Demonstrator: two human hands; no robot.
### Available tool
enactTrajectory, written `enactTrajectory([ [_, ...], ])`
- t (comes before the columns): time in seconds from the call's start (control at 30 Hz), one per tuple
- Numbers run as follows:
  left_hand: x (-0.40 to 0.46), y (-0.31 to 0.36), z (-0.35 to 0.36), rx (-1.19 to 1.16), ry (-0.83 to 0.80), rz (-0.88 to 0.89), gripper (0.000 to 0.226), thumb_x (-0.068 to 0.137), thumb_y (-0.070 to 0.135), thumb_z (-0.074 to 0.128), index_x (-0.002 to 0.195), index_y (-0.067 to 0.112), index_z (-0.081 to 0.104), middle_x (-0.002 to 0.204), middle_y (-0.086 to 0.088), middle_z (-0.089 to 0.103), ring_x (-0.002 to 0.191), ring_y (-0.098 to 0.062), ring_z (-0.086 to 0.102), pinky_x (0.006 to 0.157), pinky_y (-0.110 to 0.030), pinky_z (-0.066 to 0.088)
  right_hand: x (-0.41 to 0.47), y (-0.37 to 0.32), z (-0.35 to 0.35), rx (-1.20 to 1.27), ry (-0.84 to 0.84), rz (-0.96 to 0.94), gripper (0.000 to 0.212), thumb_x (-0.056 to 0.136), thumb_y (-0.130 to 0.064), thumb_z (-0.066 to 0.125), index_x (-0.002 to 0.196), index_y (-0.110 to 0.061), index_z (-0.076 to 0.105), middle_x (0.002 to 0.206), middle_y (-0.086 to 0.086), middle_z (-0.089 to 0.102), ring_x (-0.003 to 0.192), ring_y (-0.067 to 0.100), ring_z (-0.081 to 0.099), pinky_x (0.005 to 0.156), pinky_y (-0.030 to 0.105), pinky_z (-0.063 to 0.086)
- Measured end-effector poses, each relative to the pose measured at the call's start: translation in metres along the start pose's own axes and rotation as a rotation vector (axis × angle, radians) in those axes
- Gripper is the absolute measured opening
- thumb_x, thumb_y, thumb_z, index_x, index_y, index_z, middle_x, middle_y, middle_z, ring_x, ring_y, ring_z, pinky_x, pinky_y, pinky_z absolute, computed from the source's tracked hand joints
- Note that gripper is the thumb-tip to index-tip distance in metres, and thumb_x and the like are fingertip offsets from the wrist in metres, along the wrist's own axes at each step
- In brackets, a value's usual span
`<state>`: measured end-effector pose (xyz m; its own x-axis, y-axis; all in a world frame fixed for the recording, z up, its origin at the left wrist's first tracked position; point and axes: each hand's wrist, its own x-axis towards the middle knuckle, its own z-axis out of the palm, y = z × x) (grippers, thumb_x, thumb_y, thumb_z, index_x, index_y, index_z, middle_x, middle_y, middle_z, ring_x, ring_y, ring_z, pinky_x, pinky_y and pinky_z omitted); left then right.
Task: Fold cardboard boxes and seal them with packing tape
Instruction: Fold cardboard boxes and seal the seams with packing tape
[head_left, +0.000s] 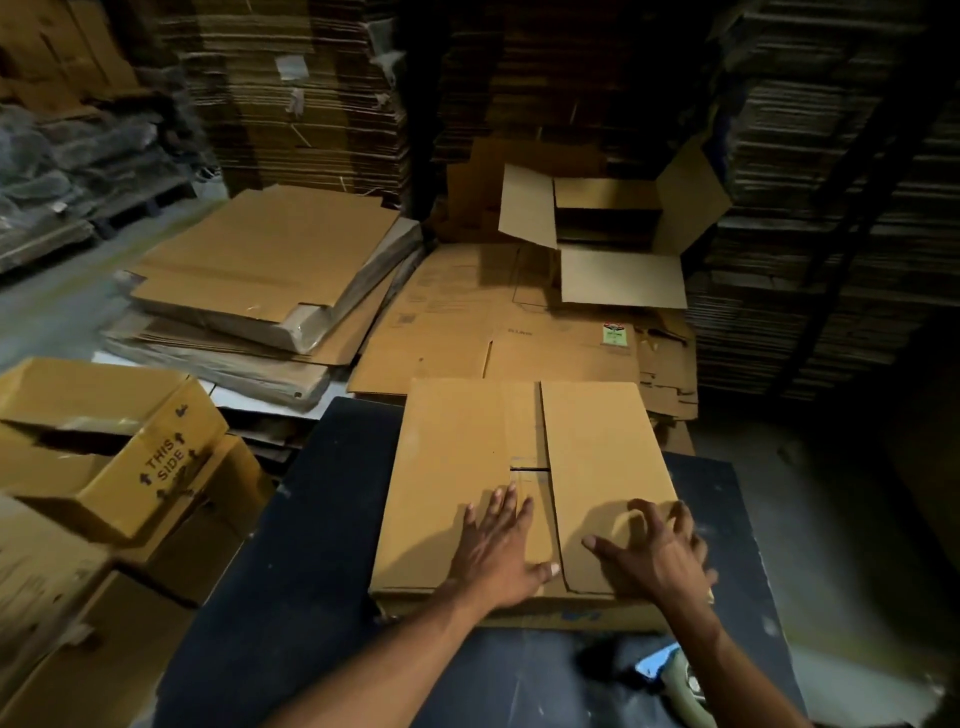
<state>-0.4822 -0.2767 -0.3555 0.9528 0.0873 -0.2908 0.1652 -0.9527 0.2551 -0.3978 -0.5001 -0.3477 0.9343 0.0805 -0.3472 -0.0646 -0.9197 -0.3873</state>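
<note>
I see a cardboard box (524, 488) on a dark table (291, 545), top flaps folded down, seam gap running toward 12 o'clock. Left hand (498, 551) lies flat on the left flap, fingers straight. Right hand (657, 553) at 3 o'clock of it, fingers spread and bent over the right flap (blurred). Tape dispenser (675, 675) at 5 o'clock on the table. Open box (608, 228) at 12 o'clock.

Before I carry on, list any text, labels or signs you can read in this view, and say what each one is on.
"THIS SIDE", with arrows around it: on the side of the open cardboard box at left.
Green and white sticker on the flattened cardboard sheet behind the table: print too small to read.
Faint printed text and a small code square on the same sheet: too blurred to read.
Box being folded: blue marks on its near side, unreadable.
</note>
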Motion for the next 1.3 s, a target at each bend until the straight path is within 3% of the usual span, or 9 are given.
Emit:
enactTrajectory([
  [0.2, -0.004, -0.006, -0.004, -0.048, 0.069, 0.038, 0.077, 0.103, 0.044, 0.051, 0.165, 0.029, 0.008, 0.163, 0.003, -0.027, 0.158, -0.021, -0.017, 0.124, -0.046, -0.012, -0.018, -0.03, 0.0, -0.121, 0.074, -0.054, 0.114, 0.066, -0.104, 0.033, 0.159, -0.039, 0.015, 0.168, 0.012, -0.027, 0.152, 0.041, -0.027, 0.113, 0.068, -0.015],
  [0.27, -0.011, -0.009, -0.018, -0.166, 0.124, 0.025, 0.085, 0.098, 0.028, 0.061, 0.165, 0.034, 0.01, 0.168, 0.002, -0.021, 0.158, -0.018, -0.013, 0.127, -0.041, -0.007, -0.032, -0.059, -0.003, -0.103, 0.321, -0.258, 0.09, 0.08, -0.086, 0.045, 0.155, -0.039, 0.029, 0.171, 0.012, -0.004, 0.156, 0.037, -0.01, 0.119, 0.062, -0.004],
  [0.33, -0.019, -0.016, -0.048, -0.362, 0.18, -0.031, 0.089, 0.095, 0.017, 0.065, 0.163, 0.04, 0.013, 0.172, 0.006, -0.008, 0.159, -0.016, -0.002, 0.13, -0.042, 0.01, -0.04, -0.093, -0.005, -0.003, 0.582, -0.527, 0.056, 0.088, -0.058, 0.06, 0.138, -0.032, 0.051, 0.154, 0.012, 0.04, 0.144, 0.037, 0.035, 0.115, 0.058, 0.032],
  [0.47, -0.043, -0.065, -0.125, -0.735, 0.353, -0.17, 0.081, 0.096, 0.003, 0.062, 0.156, 0.046, 0.03, 0.162, 0.006, 0.036, 0.13, -0.015, 0.057, 0.095, -0.036, 0.059, -0.022, -0.16, 0.0, 0.174, 0.163, -0.569, 0.02, 0.1, -0.035, 0.059, 0.117, -0.028, 0.066, 0.104, -0.006, 0.071, 0.085, 0.008, 0.066, 0.074, 0.03, 0.06],
  [0.53, -0.052, -0.107, -0.147, -0.903, 0.426, -0.226, 0.077, 0.096, -0.001, 0.06, 0.15, 0.05, 0.041, 0.152, 0.004, 0.051, 0.108, -0.015, 0.068, 0.086, -0.043, 0.062, -0.002, -0.179, 0.016, 0.026, -0.08, -0.537, 0.025, 0.104, -0.038, 0.054, 0.119, -0.023, 0.066, 0.109, -0.002, 0.07, 0.094, 0.015, 0.068, 0.082, 0.03, 0.058],
  [0.77, -0.061, -0.207, -0.169, -1.085, 0.49, -0.387, 0.072, 0.096, -0.01, 0.05, 0.15, 0.037, 0.049, 0.135, 0.004, 0.067, 0.111, -0.012, 0.069, 0.093, -0.041, 0.06, 0.031, -0.2, 0.035, -0.229, -0.15, -0.57, 0.05, 0.104, -0.064, 0.035, 0.127, -0.027, 0.06, 0.139, 0.008, 0.049, 0.132, 0.028, 0.044, 0.113, 0.05, 0.03],
  [0.93, -0.048, -0.245, -0.166, -1.031, 0.423, -0.49, 0.07, 0.094, -0.012, 0.05, 0.153, 0.027, 0.046, 0.139, -0.005, 0.064, 0.121, -0.021, 0.064, 0.098, -0.041, 0.057, 0.053, -0.202, 0.031, -0.233, -0.21, -0.511, 0.125, 0.06, -0.104, -0.001, 0.15, -0.026, 0.037, 0.159, 0.007, 0.039, 0.146, 0.032, 0.036, 0.122, 0.052, 0.021],
  [1.13, -0.034, -0.269, -0.15, -0.934, 0.407, -0.586, 0.067, 0.088, -0.007, 0.059, 0.142, 0.032, 0.056, 0.133, -0.003, 0.062, 0.107, -0.016, 0.062, 0.09, -0.039, 0.06, 0.058, -0.217, 0.004, -0.345, -0.211, -0.49, 0.086, 0.087, -0.088, 0.013, 0.148, -0.032, 0.037, 0.154, 0.006, 0.049, 0.15, 0.039, 0.024, 0.116, 0.062, 0.018],
  [1.3, -0.033, -0.282, -0.145, -0.849, 0.426, -0.63, 0.064, 0.084, -0.001, 0.061, 0.128, 0.046, 0.061, 0.12, 0.003, 0.068, 0.094, -0.017, 0.069, 0.081, -0.044, 0.064, 0.057, -0.223, -0.023, -0.315, -0.173, -0.515, 0.083, 0.089, -0.086, 0.018, 0.136, -0.025, 0.05, 0.126, 0.01, 0.069, 0.113, 0.031, 0.066, 0.096, 0.043, 0.051],
])
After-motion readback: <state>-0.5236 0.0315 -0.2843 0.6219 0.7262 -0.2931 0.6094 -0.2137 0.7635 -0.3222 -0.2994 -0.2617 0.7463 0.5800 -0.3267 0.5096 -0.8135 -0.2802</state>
